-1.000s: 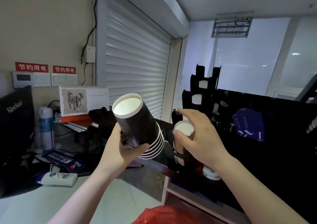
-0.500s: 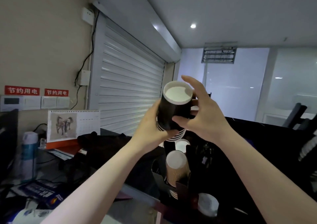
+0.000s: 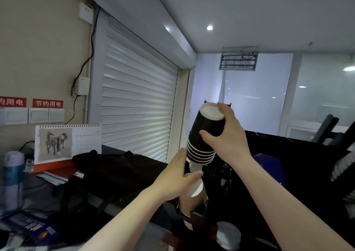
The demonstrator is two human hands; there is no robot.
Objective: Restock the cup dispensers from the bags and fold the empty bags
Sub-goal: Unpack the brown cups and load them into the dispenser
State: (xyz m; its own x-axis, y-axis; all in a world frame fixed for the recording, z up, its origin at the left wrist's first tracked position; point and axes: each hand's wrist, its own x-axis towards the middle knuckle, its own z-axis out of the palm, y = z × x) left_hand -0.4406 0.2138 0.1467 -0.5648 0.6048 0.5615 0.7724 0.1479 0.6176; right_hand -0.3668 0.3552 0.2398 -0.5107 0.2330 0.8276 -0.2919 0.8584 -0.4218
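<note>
A stack of several black paper cups (image 3: 203,135) with white rims is held bottom-up and tilted above the black cup dispenser (image 3: 199,218). My right hand (image 3: 226,135) grips the top cup of the stack, thumb on the near side and fingers over its white base. My left hand (image 3: 179,177) is just below the stack, fingers spread, with the thumb lying over a brown ribbed cup (image 3: 192,198) that stands in a dispenser slot. Whether the left fingertips touch the stack's rims is hard to tell.
A white cup lid or base (image 3: 228,235) shows in a lower slot. A black bag (image 3: 115,170) lies on the counter to the left, with a desk calendar (image 3: 67,143), a spray can (image 3: 11,179) and papers beyond. A closed roller shutter (image 3: 138,112) fills the back wall.
The cup stack has passed from my left hand to my right hand and moved right and up over the dispenser. My left hand has dropped below it. The camera has tilted upward.
</note>
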